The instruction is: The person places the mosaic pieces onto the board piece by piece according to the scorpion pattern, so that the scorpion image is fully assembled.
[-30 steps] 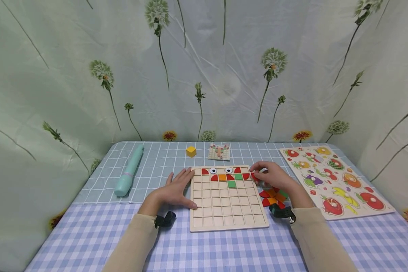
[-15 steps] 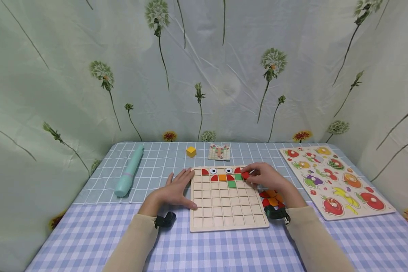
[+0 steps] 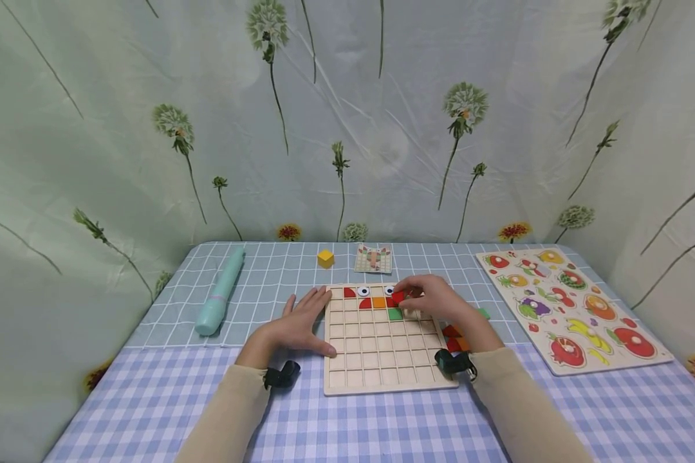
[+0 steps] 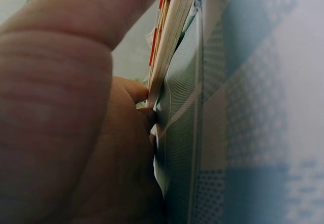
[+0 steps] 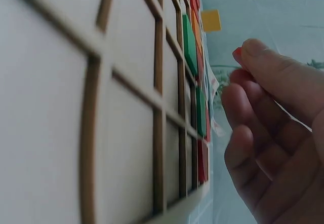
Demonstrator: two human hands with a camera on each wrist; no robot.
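A wooden grid board (image 3: 382, 354) lies on the table, its upper rows set with red quarter-round tiles, an orange tile (image 3: 379, 302), a green tile (image 3: 395, 314) and eye tiles (image 3: 363, 291). My left hand (image 3: 297, 326) rests against the board's left edge, fingers spread and thumb at its lower side. Held over the upper right part, my right hand (image 3: 434, 301) pinches a red tile (image 3: 398, 297) between thumb and fingertips. In the right wrist view this red tile (image 5: 237, 54) shows raised above the board, mostly covered by the fingertips. The right hand hides some tiles.
Loose red, orange and green tiles (image 3: 456, 341) lie right of the board, partly under the right forearm. A pattern card (image 3: 373, 258) and yellow cube (image 3: 325, 258) sit behind it. To the left lies a mint-green baton-shaped object (image 3: 220, 296); to the right, a fruit puzzle (image 3: 654, 358).
My right hand has moved left with the red tile, from the board's right edge to over its upper rows. The left hand has stayed in place.
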